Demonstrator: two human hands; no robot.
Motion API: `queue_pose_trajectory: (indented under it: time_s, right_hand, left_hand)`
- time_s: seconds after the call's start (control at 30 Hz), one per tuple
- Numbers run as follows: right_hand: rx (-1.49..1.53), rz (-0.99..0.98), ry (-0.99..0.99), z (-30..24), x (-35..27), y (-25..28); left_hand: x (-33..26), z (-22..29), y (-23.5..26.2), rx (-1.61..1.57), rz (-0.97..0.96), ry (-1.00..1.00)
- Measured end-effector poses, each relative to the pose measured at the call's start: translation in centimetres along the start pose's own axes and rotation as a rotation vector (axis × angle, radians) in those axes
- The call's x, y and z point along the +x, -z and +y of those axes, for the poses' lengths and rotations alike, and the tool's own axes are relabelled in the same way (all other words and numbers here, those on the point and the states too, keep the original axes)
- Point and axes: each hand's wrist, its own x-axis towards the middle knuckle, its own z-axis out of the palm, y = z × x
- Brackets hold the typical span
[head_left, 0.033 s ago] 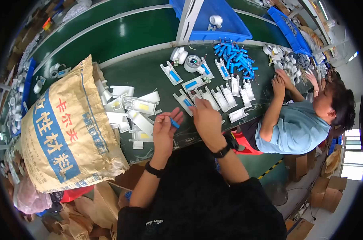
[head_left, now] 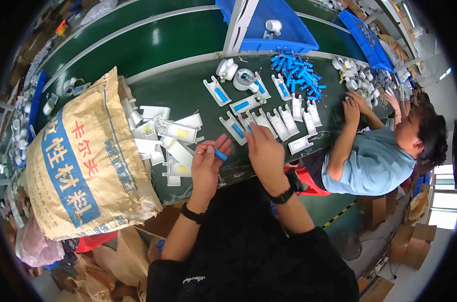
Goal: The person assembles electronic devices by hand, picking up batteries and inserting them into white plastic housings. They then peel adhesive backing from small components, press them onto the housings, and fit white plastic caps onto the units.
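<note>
Across the fingers of my left hand lies a blue battery cell; the thumb and fingers are closed about it, at the bench's near edge. My right hand is pinched above the row of white plastic housings, and a bit of a blue cell shows at its fingertips. Just left of those fingertips, an open white housing has a blue cell in it. Another white housing is partly covered by the right hand. Farther back, more housings with blue cells surround a round white lamp head.
A big paper sack stands at the left, beside heaped white housings. Loose blue cells lie at the back right, before a blue bin. A co-worker in a light blue shirt sits at my right, hands near white parts.
My right hand has drawn slightly right and toward me, and a bit of blue now shows at its fingertips. The left hand keeps its cell, almost still.
</note>
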Motion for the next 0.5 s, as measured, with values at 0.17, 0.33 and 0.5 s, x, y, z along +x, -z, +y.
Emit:
queue_pose_trajectory:
  time_s: [0.17, 0.33, 0.5]
  right_hand:
    - [0.384, 0.069, 0.244, -2.0, -5.9, 2.8]
    - [0.534, 0.002, 0.115, -0.9, -6.8, 3.5]
    - [0.509, 0.082, 0.098, 1.8, -6.1, 4.6]
  left_hand:
    - [-3.7, -0.1, -2.5, 0.127, -0.009, -0.028]
    - [-4.5, -0.6, -4.3, 0.297, -0.122, -0.102]
    - [-2.5, -1.7, -6.0, 0.504, -0.255, -0.112]
